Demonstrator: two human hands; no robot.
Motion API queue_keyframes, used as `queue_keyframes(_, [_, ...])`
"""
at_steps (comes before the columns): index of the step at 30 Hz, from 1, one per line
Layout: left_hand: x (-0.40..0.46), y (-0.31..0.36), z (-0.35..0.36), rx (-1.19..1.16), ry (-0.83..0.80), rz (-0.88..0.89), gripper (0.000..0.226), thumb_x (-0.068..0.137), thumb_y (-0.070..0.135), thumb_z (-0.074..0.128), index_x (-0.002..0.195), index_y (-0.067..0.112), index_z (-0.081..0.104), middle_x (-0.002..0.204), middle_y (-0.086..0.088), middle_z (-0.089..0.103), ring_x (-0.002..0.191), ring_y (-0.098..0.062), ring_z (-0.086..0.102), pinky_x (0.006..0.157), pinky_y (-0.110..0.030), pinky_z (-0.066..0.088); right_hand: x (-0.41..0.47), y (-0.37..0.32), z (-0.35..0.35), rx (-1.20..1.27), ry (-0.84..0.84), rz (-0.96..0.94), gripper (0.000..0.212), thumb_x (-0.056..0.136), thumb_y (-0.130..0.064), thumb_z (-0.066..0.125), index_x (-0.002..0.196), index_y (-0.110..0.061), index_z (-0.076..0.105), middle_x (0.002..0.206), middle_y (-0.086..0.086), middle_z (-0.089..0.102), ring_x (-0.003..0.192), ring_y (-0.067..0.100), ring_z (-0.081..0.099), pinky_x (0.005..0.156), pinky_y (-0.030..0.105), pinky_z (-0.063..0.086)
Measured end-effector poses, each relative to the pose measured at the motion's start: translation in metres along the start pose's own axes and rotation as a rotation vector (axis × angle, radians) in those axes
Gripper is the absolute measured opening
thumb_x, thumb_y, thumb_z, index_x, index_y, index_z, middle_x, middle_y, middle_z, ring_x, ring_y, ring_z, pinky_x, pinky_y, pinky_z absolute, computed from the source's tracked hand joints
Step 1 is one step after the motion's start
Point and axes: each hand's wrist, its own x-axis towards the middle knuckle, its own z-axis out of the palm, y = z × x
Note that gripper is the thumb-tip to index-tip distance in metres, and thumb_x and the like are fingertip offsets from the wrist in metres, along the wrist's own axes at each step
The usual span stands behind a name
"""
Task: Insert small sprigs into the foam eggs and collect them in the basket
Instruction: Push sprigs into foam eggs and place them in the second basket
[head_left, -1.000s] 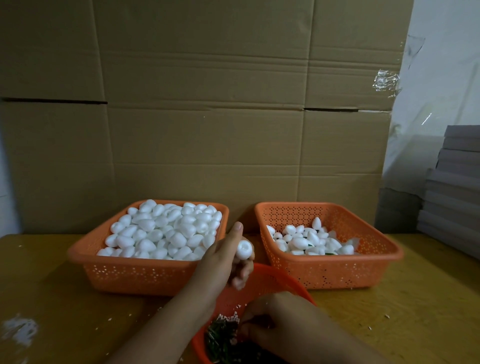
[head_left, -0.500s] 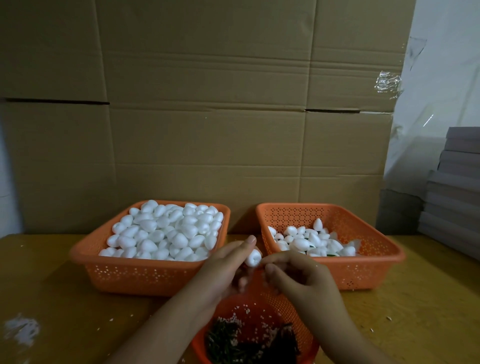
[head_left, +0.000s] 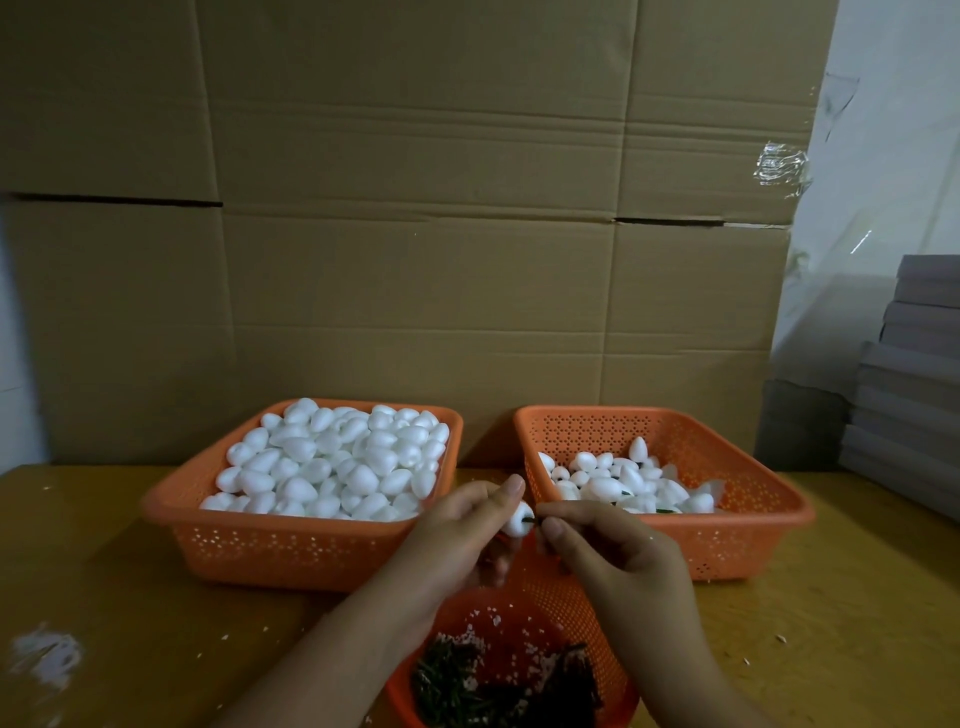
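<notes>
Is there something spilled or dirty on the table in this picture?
Yes. A white powdery smear lies on the table at its near left corner, and small white crumbs are scattered over the wood and inside the round sprig basket. They look like foam bits. The baskets themselves sit straight.

Both forearms bare, reaching in from the bottom edge and converging at the centre. Left hand (head_left: 457, 525) raised, thumb extended upward, fingers curled round a small white foam egg (head_left: 519, 518). Right hand (head_left: 608, 545) just beside it, knuckles up, thumb and forefinger pinched on a thin dark green sprig (head_left: 531, 519) at the egg's end.
</notes>
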Motion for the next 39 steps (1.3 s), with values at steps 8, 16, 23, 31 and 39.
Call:
queue_keyframes(8, [-0.003, 0.002, 0.01, 0.059, 0.047, 0.043, 0.051, 0.058, 0.068, 0.067, 0.071, 0.019, 0.062, 0.061, 0.003, 0.062, 0.05, -0.008, 0.056, 0.051, -0.021, 0.045, 0.002, 0.007, -0.004, -0.248, 0.056, -0.167, 0.031, 0.079, -0.007, 0.074, 0.089, -0.036, 0.077, 0.082, -0.01, 0.067, 0.081, 0.008, 0.065, 0.067, 0.012, 0.045])
queue_keyframes(16, [-0.006, 0.011, 0.017, 0.059, 0.12, 0.092, 0.055, 0.062, 0.066, 0.064, 0.077, 0.013, 0.061, 0.059, 0.004, 0.061, 0.049, -0.008, 0.055, 0.051, -0.021, 0.046, 0.004, 0.001, -0.006, -0.036, 0.033, 0.039, 0.015, 0.087, -0.012, 0.068, 0.089, -0.024, 0.075, 0.084, -0.009, 0.074, 0.082, 0.001, 0.067, 0.073, 0.017, 0.051])
queue_keyframes(23, [-0.009, 0.015, 0.023, 0.086, 0.153, 0.118, 0.055, 0.061, 0.063, 0.063, 0.078, 0.01, 0.06, 0.056, 0.006, 0.06, 0.049, -0.008, 0.054, 0.051, -0.022, 0.045, 0.005, -0.002, -0.006, -0.012, 0.058, 0.027, 0.014, 0.082, -0.008, 0.073, 0.075, -0.02, 0.074, 0.078, -0.006, 0.073, 0.073, 0.003, 0.066, 0.067, 0.013, 0.049])
queue_keyframes(31, [-0.013, 0.025, 0.024, 0.039, 0.119, 0.124, 0.05, 0.074, 0.06, 0.057, 0.088, 0.013, 0.066, 0.064, 0.0, 0.064, 0.052, -0.013, 0.058, 0.051, -0.025, 0.048, 0.007, -0.003, -0.006, 0.104, 0.073, 0.094, 0.007, 0.086, -0.013, 0.067, 0.08, -0.012, 0.072, 0.073, 0.002, 0.07, 0.069, 0.01, 0.064, 0.066, 0.019, 0.051])
queue_keyframes(39, [-0.016, 0.034, 0.011, 0.191, -0.004, 0.131, 0.024, 0.093, 0.01, 0.06, 0.11, 0.026, 0.065, 0.1, -0.001, 0.072, 0.07, -0.013, 0.066, 0.062, -0.025, 0.052, 0.01, -0.003, -0.01, 0.242, 0.134, 0.284, 0.021, 0.09, -0.022, 0.062, 0.086, -0.003, 0.068, 0.07, 0.006, 0.065, 0.065, 0.015, 0.056, 0.07, 0.034, 0.047])
